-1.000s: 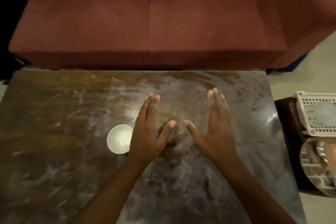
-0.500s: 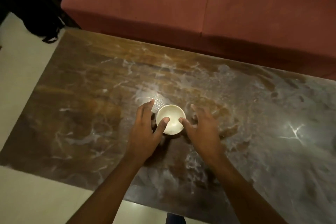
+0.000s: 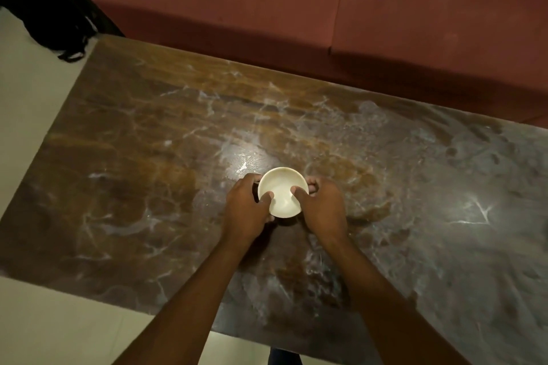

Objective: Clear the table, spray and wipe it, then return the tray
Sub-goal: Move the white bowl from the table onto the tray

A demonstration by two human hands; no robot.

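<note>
Small white bowl [image 3: 282,191] sits near the middle of the marbled brown desk [image 3: 133,187], held by both hands. Left hand [image 3: 247,210] clasps its left side, thumb hooked over the rim, fingers curled round the outside. Right hand [image 3: 324,207] does the same on the right w/ its thumb inside. Red sofa [image 3: 296,3] runs along the desk's far edge.

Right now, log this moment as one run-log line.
phase: clearing | left hand: gripping white bowl | right hand: gripping same bowl | bowl: on marble table | tray: not visible
</note>
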